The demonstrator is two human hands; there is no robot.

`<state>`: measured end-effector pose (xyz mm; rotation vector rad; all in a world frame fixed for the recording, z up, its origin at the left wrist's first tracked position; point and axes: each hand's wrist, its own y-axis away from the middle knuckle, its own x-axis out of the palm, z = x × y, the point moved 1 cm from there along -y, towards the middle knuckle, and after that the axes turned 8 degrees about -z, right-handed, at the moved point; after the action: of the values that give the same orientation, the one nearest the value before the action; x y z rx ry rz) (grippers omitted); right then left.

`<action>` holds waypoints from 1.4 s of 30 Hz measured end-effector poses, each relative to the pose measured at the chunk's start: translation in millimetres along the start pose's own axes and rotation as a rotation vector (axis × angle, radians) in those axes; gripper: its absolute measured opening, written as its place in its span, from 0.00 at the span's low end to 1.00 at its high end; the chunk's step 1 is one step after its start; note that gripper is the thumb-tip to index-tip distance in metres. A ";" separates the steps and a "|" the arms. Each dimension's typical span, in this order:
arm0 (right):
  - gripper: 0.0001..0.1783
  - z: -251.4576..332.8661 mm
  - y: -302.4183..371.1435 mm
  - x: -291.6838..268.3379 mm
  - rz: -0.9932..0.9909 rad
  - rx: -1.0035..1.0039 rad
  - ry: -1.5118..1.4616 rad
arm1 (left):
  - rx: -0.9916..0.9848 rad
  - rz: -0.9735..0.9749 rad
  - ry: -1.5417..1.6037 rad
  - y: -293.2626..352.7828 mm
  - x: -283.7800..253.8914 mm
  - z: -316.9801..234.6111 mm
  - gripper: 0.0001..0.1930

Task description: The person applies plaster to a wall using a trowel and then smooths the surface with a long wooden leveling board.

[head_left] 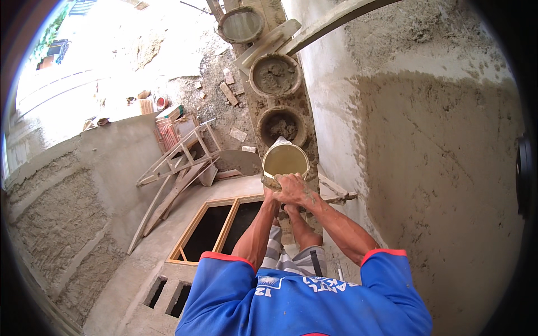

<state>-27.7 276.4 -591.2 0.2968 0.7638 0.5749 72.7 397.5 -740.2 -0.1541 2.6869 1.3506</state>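
A pale bucket (286,161) with cloudy liquid inside is held in front of me, tilted toward a round tub of mortar (282,126) just beyond it. A white streak shows at its far rim; I cannot tell whether liquid is pouring out. My right hand (292,189) is closed on the bucket's near rim, with grey smears on its back. Against the bucket's near left side is my left hand (270,193), its fingers mostly hidden behind the right hand and the rim. A mud-coated edge (270,181) shows beside the hands.
Farther along the plank (259,103) stand a second mortar tub (275,75) and a tub of greyish liquid (241,26). A plastered wall (437,168) rises close on the right. To the left are a wood-framed floor opening (218,227), leaning boards (168,204) and hollow blocks (166,297).
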 end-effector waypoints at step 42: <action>0.10 -171.4 382.0 198.3 -1.334 1.316 -1.385 | -0.022 0.107 -0.685 -23.5 -41.3 9.8 0.27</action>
<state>-181.2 709.7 -649.1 1.0806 -0.2684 -1.4284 117.7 392.8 -757.9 0.3867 2.1205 1.1767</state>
